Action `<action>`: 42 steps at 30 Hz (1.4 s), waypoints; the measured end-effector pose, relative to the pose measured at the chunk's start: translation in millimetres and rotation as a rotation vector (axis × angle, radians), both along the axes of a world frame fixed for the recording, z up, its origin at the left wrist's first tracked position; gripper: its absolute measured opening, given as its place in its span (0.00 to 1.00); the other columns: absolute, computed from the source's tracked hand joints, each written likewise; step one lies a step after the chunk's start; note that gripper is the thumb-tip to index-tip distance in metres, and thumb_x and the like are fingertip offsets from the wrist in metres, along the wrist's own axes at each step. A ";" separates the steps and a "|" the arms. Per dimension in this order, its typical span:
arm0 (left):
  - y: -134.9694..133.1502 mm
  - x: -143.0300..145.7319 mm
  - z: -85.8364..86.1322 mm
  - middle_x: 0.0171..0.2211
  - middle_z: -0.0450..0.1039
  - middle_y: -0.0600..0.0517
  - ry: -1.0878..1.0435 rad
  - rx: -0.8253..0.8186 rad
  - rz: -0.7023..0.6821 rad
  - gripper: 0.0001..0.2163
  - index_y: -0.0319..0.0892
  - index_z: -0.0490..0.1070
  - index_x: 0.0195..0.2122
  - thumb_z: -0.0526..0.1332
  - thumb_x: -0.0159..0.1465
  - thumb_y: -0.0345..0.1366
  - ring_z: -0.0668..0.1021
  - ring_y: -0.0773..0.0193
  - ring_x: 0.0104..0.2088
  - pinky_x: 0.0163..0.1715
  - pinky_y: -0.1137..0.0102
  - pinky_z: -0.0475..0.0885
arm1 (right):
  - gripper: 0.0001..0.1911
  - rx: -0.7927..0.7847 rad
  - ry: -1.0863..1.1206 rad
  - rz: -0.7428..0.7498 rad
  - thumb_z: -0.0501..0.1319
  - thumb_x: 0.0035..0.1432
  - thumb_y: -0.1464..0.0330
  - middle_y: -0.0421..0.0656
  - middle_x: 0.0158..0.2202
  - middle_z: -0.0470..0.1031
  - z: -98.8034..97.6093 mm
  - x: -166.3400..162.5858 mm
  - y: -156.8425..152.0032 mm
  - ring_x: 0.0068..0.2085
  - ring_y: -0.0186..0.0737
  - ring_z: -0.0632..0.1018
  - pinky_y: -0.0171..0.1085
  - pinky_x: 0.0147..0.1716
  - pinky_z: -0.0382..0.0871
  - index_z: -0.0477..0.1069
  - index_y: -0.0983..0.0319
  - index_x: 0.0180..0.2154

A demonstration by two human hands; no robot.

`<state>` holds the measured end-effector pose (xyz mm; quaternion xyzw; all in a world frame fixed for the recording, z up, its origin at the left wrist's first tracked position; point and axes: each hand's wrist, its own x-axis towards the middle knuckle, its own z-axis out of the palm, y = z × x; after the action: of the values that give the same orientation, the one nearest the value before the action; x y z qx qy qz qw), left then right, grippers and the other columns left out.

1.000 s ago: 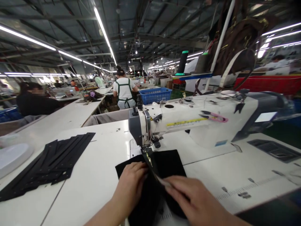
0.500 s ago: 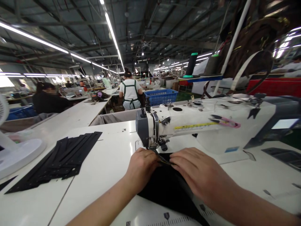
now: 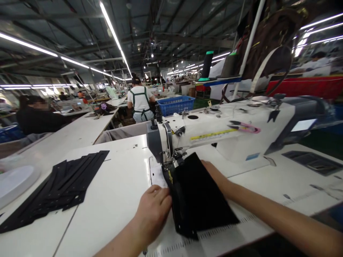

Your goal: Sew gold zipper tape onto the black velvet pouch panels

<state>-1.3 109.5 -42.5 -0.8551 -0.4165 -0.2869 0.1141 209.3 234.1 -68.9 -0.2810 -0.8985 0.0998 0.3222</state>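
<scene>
A black fabric piece [image 3: 205, 200] lies under the needle area of a white sewing machine [image 3: 230, 132], its right part raised against the machine head. At the fabric's left edge is my left hand [image 3: 155, 210], its fingers curled and pinching the edge in front of the presser foot [image 3: 167, 165]. My right hand [image 3: 214, 175] is on the far right side of the fabric; the cloth hides its fingers, so their grip cannot be made out. A yellowish strip [image 3: 170, 176] shows along the fabric near the foot.
Overlapping black cut pieces [image 3: 61, 185] lie on the white table at left, near a white round base [image 3: 18, 184]. Pink-handled thread snips [image 3: 248, 127] rest on the machine arm. Behind stand thread cones [image 3: 207, 66], a blue crate [image 3: 177, 105] and a person in an apron [image 3: 140, 100].
My hands have moved apart. The fabric, earlier held between both hands at the needle, is now spread with its right side raised. My right hand has gone behind it; the view has shifted.
</scene>
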 end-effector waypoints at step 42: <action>15.8 0.3 -4.4 0.47 0.68 0.44 0.001 -0.409 0.277 0.18 0.39 0.64 0.46 0.54 0.52 0.30 0.65 0.54 0.53 0.59 0.49 0.46 | 0.12 -0.132 -0.079 0.137 0.62 0.45 0.68 0.47 0.40 0.69 12.4 -53.1 -18.8 0.42 0.47 0.68 0.45 0.43 0.60 0.68 0.63 0.35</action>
<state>-1.0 125.2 -46.8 -0.7954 -0.5790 -0.1778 -0.0228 156.2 215.3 -56.5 -0.2429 -0.9192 0.1693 0.2597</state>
